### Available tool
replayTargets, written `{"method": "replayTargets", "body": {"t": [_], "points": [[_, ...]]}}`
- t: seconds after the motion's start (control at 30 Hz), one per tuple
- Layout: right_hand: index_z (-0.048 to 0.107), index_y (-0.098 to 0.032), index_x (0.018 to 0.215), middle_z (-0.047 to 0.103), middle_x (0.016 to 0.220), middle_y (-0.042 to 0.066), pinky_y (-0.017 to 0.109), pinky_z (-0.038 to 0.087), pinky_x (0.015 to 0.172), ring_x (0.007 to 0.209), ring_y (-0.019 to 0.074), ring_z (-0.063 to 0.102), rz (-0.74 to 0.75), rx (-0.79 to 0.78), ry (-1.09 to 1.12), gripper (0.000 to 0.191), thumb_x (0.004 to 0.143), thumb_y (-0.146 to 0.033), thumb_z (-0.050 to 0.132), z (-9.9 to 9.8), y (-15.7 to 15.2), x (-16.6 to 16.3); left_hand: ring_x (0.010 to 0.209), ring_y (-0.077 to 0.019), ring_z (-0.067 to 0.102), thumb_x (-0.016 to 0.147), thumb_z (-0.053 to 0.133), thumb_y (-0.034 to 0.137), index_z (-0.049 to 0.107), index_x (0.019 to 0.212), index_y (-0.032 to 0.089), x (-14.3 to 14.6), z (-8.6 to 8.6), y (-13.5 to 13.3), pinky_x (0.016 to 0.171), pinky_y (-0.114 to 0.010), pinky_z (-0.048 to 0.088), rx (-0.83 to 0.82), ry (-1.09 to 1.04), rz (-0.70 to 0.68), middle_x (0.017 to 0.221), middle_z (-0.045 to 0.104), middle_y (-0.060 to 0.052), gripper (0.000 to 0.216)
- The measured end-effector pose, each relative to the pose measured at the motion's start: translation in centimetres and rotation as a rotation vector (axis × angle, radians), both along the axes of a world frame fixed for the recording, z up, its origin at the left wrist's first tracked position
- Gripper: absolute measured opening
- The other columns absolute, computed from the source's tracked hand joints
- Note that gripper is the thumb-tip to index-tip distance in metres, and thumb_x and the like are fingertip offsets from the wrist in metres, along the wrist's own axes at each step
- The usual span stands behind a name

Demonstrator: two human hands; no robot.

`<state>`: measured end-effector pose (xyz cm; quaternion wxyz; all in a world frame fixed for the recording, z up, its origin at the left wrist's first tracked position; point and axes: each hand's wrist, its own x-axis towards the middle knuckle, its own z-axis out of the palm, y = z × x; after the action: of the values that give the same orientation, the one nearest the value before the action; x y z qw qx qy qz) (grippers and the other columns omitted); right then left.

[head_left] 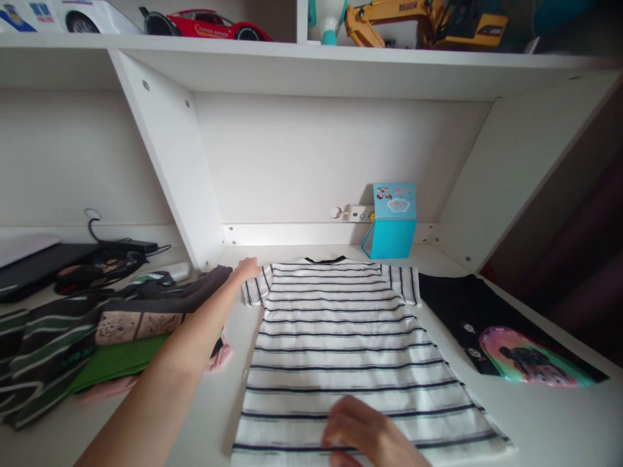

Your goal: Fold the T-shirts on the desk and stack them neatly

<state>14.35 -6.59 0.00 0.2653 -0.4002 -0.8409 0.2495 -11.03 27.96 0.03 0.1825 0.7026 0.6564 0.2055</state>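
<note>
In the head view, our left arm stretches well forward, nearly straight, with the left hand at one sleeve of the striped shirt; whether it pinches there, we cannot tell. The shirt lies spread flat, right of that hand and below our right hand, which is blurred, released and loosely curled. Left of the left hand lie clothes; right of the right hand, farther off, lies a black garment.
</note>
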Motion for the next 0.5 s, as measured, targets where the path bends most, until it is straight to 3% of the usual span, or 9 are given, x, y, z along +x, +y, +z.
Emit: {"method": "replayTargets", "body": {"t": [0.13,0.2,0.27,0.37,0.5], "points": [[0.055,-0.024,0.105,0.058,0.092,0.007,0.031,0.048,0.064,0.078,0.0208,0.054,-0.088,0.448,-0.156,0.053,0.071,-0.064,0.05,-2.9,2.7,-8.6,0.102,-0.0318,0.052,0.063,0.065,0.025,0.058,0.068,0.012,-1.6,-0.1,0.3,0.088,-0.042,0.038,-0.09,-0.017,0.039,0.081,0.064,-0.013,0.015],[0.058,-0.023,0.089,0.057,0.079,0.006,0.031,0.047,0.056,0.071,0.0211,0.054,-0.13,0.561,-0.219,0.046,0.065,-0.063,0.057,-4.3,3.0,-12.0,0.089,-0.0274,0.057,0.06,0.066,0.021,0.057,0.063,0.012,-1.9,0.3,0.3,0.083,-0.038,0.042,-0.158,-0.046,0.032,0.063,0.061,-0.007,0.013],[0.056,-0.022,0.072,0.054,0.067,0.003,0.026,0.044,0.046,0.062,0.0191,0.053,-0.135,0.61,-0.258,0.027,0.065,-0.047,0.065,-4.8,3.0,-14.0,0.076,-0.0228,0.058,0.06,0.066,0.019,0.056,0.058,0.013,-2.2,1.1,0.2,0.074,-0.033,0.045,-0.235,-0.088,0.021,0.05,0.055,-0.002,0.011],[0.051,-0.021,0.063,0.052,0.062,0.001,0.02,0.036,0.038,0.054,0.0163,0.051,-0.158,0.607,-0.235,0.012,0.065,-0.02,0.063,-3.6,2.7,-13.6,0.062,-0.0164,0.055,0.061,0.064,0.017,0.057,0.06,0.013,-2.3,2.9,-0.2,0.061,-0.026,0.046,-0.323,-0.199,0.0,0.047,0.052,0.001,0.008],[0.052,-0.02,0.075,0.054,0.072,0.001,0.018,0.043,0.05,0.057,0.0107,0.052,-0.246,0.297,0.091,0.008,0.072,-0.013,0.05,0.3,1.8,-8.7,0.058,-0.0122,0.053,0.064,0.062,0.015,0.06,0.076,0.012,-0.8,5.8,-0.5,0.055,-0.021,0.044,-0.317,-0.432,-0.033,0.059,0.058,0.0,0.013]]}}
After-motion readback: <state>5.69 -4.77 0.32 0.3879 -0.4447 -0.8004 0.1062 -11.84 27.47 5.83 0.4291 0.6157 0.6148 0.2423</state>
